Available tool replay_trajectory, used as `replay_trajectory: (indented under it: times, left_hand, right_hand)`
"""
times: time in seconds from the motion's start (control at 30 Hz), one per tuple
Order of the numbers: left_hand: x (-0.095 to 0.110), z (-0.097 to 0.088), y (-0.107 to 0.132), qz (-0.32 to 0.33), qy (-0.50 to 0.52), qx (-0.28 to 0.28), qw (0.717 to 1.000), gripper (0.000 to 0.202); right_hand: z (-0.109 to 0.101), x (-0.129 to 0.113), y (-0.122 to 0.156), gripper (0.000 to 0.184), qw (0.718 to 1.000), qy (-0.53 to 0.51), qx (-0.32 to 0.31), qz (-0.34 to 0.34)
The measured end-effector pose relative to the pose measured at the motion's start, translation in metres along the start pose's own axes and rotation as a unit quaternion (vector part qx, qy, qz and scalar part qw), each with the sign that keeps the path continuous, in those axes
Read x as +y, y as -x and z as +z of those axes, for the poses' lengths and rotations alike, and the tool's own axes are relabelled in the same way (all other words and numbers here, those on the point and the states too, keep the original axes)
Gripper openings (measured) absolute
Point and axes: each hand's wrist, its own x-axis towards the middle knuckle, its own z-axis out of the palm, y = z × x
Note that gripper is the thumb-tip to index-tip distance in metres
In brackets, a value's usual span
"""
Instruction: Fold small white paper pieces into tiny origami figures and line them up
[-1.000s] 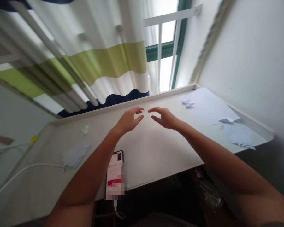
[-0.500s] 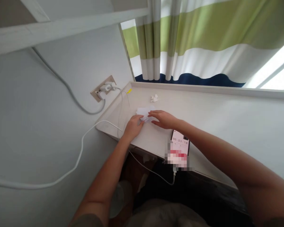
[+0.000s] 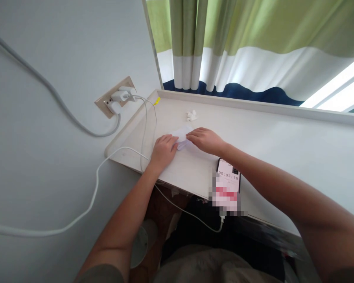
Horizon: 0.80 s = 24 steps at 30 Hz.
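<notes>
The open left hand point(image 3: 163, 151) and right hand point(image 3: 205, 140) rest on a folded white paper sheet point(image 3: 181, 137), neither clamping it. They seem to pin it against the smooth cream desk point(image 3: 253, 125).

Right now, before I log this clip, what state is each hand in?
Left hand: open, lying flat against the edge of the folded white paper, no grip visible.
Right hand: open, resting on the same paper, no grip visible.

Bright daylight — glare from window point(image 3: 339, 86)
</notes>
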Motion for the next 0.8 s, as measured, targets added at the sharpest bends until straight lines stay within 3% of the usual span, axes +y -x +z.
replay_trajectory:
  times: [0.2, 0.3, 0.4, 0.5, 0.57, 0.63, 0.73, 0.8]
  left_hand:
    - [0.025, -0.019, -0.019, 0.078, 0.038, 0.093, 0.992, 0.03]
    - [0.056, -0.018, -0.037, 0.105, 0.109, 0.111, 0.982, 0.027]
    - [0.099, -0.005, -0.059, 0.103, 0.248, 0.096, 0.958, 0.022]
    - [0.143, 0.018, -0.085, 0.075, 0.429, 0.006, 0.9, 0.025]
    - [0.17, 0.036, -0.102, 0.056, 0.521, -0.065, 0.849, 0.034]
    - [0.191, 0.055, -0.117, 0.031, 0.557, -0.1, 0.824, 0.04]
    - [0.21, 0.079, -0.134, 0.007, 0.582, -0.111, 0.806, 0.045]
    - [0.216, 0.092, -0.14, -0.006, 0.582, -0.116, 0.805, 0.047]
  right_hand:
    - [-0.048, -0.002, 0.024, 0.035, 0.989, 0.028, 0.143, 0.028]
    - [-0.081, -0.007, 0.056, 0.03, 0.978, 0.024, 0.193, 0.081]
    - [-0.111, -0.016, 0.098, 0.028, 0.955, -0.012, 0.252, 0.158]
    - [-0.13, -0.02, 0.143, 0.023, 0.899, -0.085, 0.326, 0.28]
    - [-0.135, -0.014, 0.17, 0.023, 0.837, -0.159, 0.381, 0.358]
    - [-0.135, -0.002, 0.195, 0.034, 0.783, -0.229, 0.414, 0.403]
    - [-0.128, 0.023, 0.221, 0.056, 0.721, -0.374, 0.385, 0.438]
    - [-0.118, 0.038, 0.23, 0.059, 0.697, -0.443, 0.348, 0.444]
